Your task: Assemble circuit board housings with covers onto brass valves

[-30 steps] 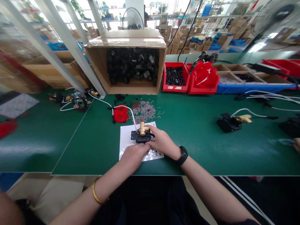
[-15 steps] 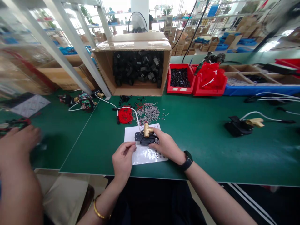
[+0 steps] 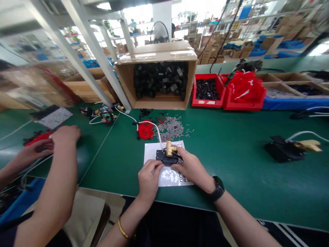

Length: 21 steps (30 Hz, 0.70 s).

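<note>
A black plastic housing with a brass T-shaped valve fitting (image 3: 169, 149) on top and a white cable lies on a white sheet (image 3: 168, 180). My right hand (image 3: 194, 168) grips the right end of this black valve unit (image 3: 163, 156), thumb at the front and fingers behind. At its front left edge, my left hand (image 3: 149, 176) is closed in a pinch, fingertips against the housing. Whatever small thing may be between those fingertips is hidden. Small round metal pieces (image 3: 182, 176) dot the sheet's right side.
Behind the sheet lie loose screws (image 3: 172, 127) and a bundle of red rings (image 3: 146, 129). A carton of black parts (image 3: 160, 104) and red bins (image 3: 207, 103) stand farther back. Another valve unit (image 3: 284, 149) is at right. A co-worker's hands (image 3: 64, 135) work at left.
My left hand's pinch has come right, from beside the housing to its front edge. My right hand keeps its grip. The view has shifted left, and the co-worker's arms have moved.
</note>
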{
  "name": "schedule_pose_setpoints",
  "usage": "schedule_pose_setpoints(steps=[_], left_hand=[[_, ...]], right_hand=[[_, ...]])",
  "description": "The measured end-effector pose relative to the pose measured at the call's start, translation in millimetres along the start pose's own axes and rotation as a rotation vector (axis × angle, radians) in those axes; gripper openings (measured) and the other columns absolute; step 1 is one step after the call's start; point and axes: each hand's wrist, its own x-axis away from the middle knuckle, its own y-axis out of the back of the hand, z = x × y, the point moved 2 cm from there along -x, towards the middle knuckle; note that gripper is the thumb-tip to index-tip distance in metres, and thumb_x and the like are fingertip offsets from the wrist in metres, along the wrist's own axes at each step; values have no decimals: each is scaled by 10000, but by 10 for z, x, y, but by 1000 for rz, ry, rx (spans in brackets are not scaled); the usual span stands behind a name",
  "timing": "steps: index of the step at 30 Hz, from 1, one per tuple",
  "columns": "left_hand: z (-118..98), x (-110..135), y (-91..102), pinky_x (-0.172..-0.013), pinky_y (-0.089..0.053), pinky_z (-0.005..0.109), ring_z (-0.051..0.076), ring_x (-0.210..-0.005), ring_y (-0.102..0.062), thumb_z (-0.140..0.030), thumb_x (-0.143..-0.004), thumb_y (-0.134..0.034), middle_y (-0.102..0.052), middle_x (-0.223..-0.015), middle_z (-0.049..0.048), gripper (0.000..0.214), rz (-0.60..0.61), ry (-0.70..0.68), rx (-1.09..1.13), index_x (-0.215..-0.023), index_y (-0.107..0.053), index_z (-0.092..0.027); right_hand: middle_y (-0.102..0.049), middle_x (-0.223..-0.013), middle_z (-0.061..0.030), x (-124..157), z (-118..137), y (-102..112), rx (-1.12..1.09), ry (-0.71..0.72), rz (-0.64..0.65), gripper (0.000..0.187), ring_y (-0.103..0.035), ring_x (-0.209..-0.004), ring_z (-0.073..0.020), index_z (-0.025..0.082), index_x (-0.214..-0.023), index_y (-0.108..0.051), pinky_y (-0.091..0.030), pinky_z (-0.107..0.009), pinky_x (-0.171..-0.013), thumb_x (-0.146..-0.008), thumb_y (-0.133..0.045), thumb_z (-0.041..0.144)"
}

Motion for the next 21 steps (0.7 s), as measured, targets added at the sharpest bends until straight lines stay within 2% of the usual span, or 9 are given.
schedule_pose_setpoints(steps=[4,8,11,12,14,16,18,20,21], left_hand=[[-8,-74,-22,-645,-437,240,138,-658,-587,-182,-755,-628,-630,-690,-9,81,21,65,-71,-676,-616,-178],[86,-79,-12,-540,-372,222,114,-533,-512,-210,-668,-718,-551,-562,-49,206,31,144,-98,-582,-535,-171],[93,-97,109,-545,-358,219,114,-565,-482,-238,-564,-787,-531,-639,-52,315,-18,185,-80,-739,-532,-176],[76,-150,174,-560,-367,220,114,-594,-483,-259,-567,-784,-548,-713,-36,375,-62,196,-46,-831,-530,-177],[30,-360,297,-555,-376,214,103,-603,-477,-337,-668,-712,-576,-851,10,410,-120,242,122,-982,-503,-176],[-13,-681,347,-467,-341,197,77,-511,-447,-408,-786,-583,-606,-891,48,352,-24,372,412,-1029,-494,-169],[-70,-1002,324,-388,-284,188,63,-421,-405,-420,-799,-569,-629,-821,76,321,147,542,641,-951,-525,-140],[-173,-1215,276,-357,-250,175,53,-380,-369,-373,-779,-604,-615,-702,75,277,240,615,734,-846,-548,-111],[-250,-1260,253,-353,-232,162,44,-372,-346,-348,-776,-608,-590,-644,52,256,244,604,756,-832,-554,-104]], right_hand=[[-580,-1171,-88,-9,-98,-57,2,8,7,576,-585,-1016,-257,236,-1266,-404,-476,-385,-826,-733,-614,179],[-565,-1197,-101,-20,-147,-81,18,14,26,542,-578,-1029,-271,233,-1259,-400,-471,-408,-830,-755,-598,217],[-546,-1230,-99,-20,-99,-47,20,9,28,594,-555,-1069,-259,223,-1281,-380,-450,-395,-871,-736,-614,196],[-544,-1233,-99,-30,-75,-30,27,5,31,614,-550,-1076,-255,217,-1281,-384,-445,-386,-878,-718,-629,185],[-557,-1213,-98,-69,-26,5,60,-4,58,607,-556,-1059,-254,203,-1240,-431,-441,-371,-874,-680,-663,172],[-587,-1159,-94,-123,17,35,113,-16,98,566,-577,-1010,-260,192,-1176,-484,-445,-365,-847,-650,-693,176],[-608,-1113,-92,-164,53,58,165,-35,118,550,-586,-978,-266,186,-1152,-501,-448,-355,-817,-640,-703,186],[-620,-1082,-89,-157,88,76,195,-47,109,540,-589,-969,-263,181,-1150,-503,-447,-340,-803,-647,-698,195],[-625,-1066,-86,-130,108,82,200,-46,100,521,-593,-962,-258,180,-1139,-510,-449,-331,-796,-652,-695,202]])
